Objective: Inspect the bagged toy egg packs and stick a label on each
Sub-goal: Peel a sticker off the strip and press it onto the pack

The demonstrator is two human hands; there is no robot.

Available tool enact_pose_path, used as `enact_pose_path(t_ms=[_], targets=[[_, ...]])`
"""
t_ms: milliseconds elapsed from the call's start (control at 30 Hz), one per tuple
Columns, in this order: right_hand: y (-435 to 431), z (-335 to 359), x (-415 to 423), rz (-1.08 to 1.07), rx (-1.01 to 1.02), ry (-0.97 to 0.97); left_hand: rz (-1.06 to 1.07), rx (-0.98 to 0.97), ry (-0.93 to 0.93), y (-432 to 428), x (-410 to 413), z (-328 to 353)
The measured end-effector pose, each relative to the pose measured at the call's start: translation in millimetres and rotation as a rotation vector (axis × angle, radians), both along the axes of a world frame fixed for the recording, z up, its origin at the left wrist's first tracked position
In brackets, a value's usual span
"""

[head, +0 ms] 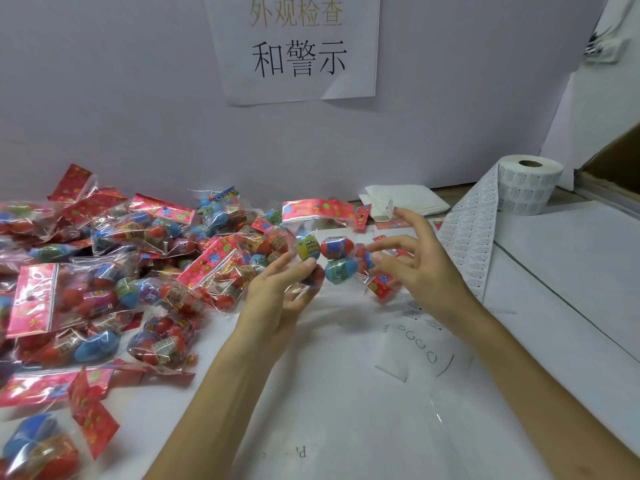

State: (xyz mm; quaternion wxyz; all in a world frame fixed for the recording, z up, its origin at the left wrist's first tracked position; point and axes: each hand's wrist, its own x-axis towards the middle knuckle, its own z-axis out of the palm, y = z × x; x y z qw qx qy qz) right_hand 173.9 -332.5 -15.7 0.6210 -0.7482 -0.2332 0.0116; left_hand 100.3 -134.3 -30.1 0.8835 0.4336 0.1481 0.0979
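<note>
We see one egg pack (327, 252), a clear bag with a red flowered header strip along its top, held up just above the table (346, 393) at the middle of the view. Inside it are plastic eggs in yellow-green, red and blue.

The left hand (280, 292) grips the bag's lower left corner, fingers curled around an egg through the plastic. The right hand (422, 268) meets the bag's right side, where thumb and middle fingers appear to pinch the plastic, though that spot is blurred. Its forefinger points up and away from the bag, with a small white slip (388, 205) at its tip.

To the left we find a pile of packs (114, 271) of the same kind, heaped loosely across the table and running out of the picture's left edge. To the right, near the wall, stands a roll of labels (530, 183), and a strip of labels (471, 237) trails from it down toward the right wrist. Behind the held pack lies a folded white cloth or paper (405, 199).

On the pale wall above hangs a paper sign (294, 46) with large Chinese characters
</note>
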Motion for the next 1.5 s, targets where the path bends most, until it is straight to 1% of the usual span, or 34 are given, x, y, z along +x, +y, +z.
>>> enact_pose_path(t_ms=[133,333,433,600,700,767,867,967,1067,1233,1400,1500], targets=[[6.0,-0.5,-4.8,0.063,0.071,0.087,-0.091,-0.052,-0.042,-7.7,-1.7,0.2],[9.2,-3.3,-5.8,0.044,0.107,0.059,-0.197,-0.026,-0.055,-16.4,-3.7,-0.2],[8.6,-3.4,-5.6,0.051,0.090,0.052,-0.237,0.045,-0.066,-21.1,-4.0,-1.0],[9.9,-4.7,-7.5,0.056,0.032,-0.034,-0.185,0.127,-0.003,-22.3,-3.1,-0.2],[7.5,-0.4,-6.4,0.037,0.072,-0.037,-0.108,0.099,0.054,-19.4,-2.6,1.6],[6.1,3.8,-7.6,0.076,0.156,0.051,-0.058,0.072,0.073,-17.5,-2.1,2.5],[6.8,4.9,-10.3,0.231,0.304,0.249,-0.015,0.034,0.046,-16.5,-2.3,4.5],[10.2,4.0,-13.8,0.329,0.353,0.363,0.036,-0.033,0.002,-15.7,-2.3,5.1],[13.2,4.0,-17.5,0.380,0.339,0.400,0.070,-0.057,-0.001,-14.4,-2.3,5.1],[16.2,2.1,-19.6,0.389,0.324,0.462,0.064,-0.011,-0.020,-13.5,-3.4,6.1],[16.7,0.8,-20.0,0.447,0.419,0.596,0.014,-0.029,-0.070,-17.2,-5.4,8.5],[15.8,1.5,-19.4,0.463,0.431,0.608,-0.004,-0.026,-0.094,-18.7,-6.0,9.5]])
